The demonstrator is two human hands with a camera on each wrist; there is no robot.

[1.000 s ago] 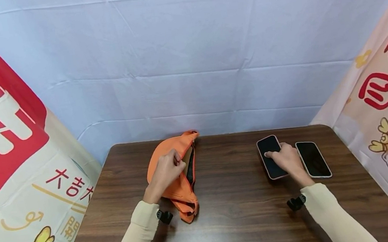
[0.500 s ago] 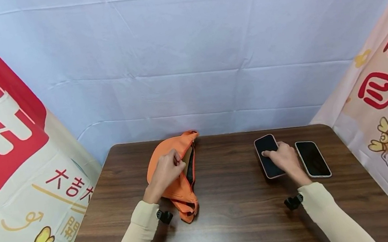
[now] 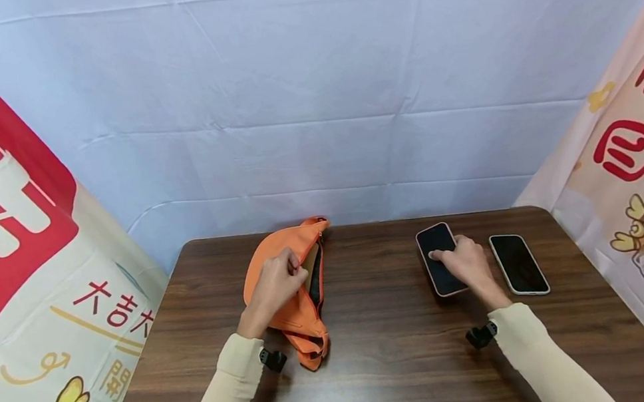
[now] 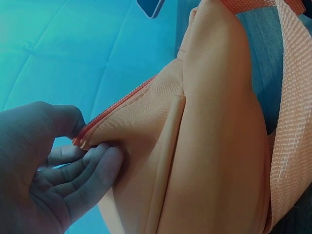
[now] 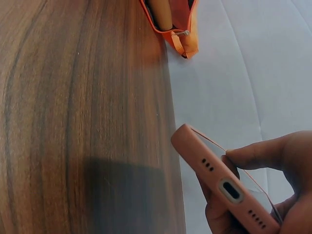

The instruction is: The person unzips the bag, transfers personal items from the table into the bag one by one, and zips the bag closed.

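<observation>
Moved left since a second ago, with the pink phone (image 3: 446, 275) clasped in the right hand (image 3: 468, 262) above the table (image 3: 386, 327). Farther now from the white phone (image 3: 520, 264), lying to the right. Well apart leftward, unmoved, pinching the edge of the bag (image 3: 267, 244) with the left hand (image 3: 277, 285).

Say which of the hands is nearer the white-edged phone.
Right. The right hand is left of the white-edged phone, gripping the pink phone; the left hand is farther left, pinching the orange bag.

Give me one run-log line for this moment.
left hand: pinches edge of open bag; right hand: holds pink phone above table; other phone: on table
</observation>
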